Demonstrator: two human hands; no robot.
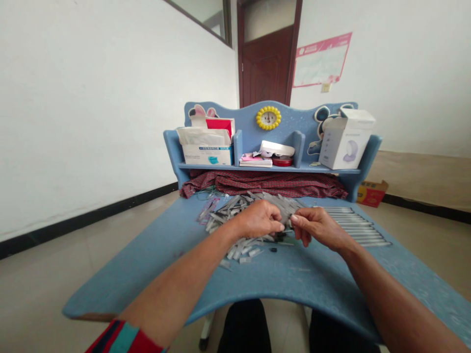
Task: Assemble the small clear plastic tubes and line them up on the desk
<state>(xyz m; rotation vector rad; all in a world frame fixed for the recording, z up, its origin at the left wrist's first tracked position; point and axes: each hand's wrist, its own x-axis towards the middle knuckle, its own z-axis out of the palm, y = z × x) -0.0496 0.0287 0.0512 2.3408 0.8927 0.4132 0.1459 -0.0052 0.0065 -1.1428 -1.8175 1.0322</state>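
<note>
My left hand (260, 218) is closed over a heap of thin, clear and greyish plastic tube-like pieces (241, 247). Its thumb and fingers are bent together, and whatever they hold is hidden. Close beside it, my right hand (317, 226) pinches thumb against forefinger. Something small and dark seems to be at those fingertips, too small to name. Beneath the hands are small black pieces (281, 237), and one black piece (273, 250) lies apart nearer me. Right of my right hand, several slim clear tubes with dark ends (362, 230) lie side by side in a row.
The blue desk (147, 255) has a raised shelf holding a mask box (206, 154), a white box (346, 142), booklets (255, 161) and a red round case (282, 161). A yellow flower-shaped clock (268, 118) is on its back panel. Checked cloth (265, 183) lies bunched under the shelf.
</note>
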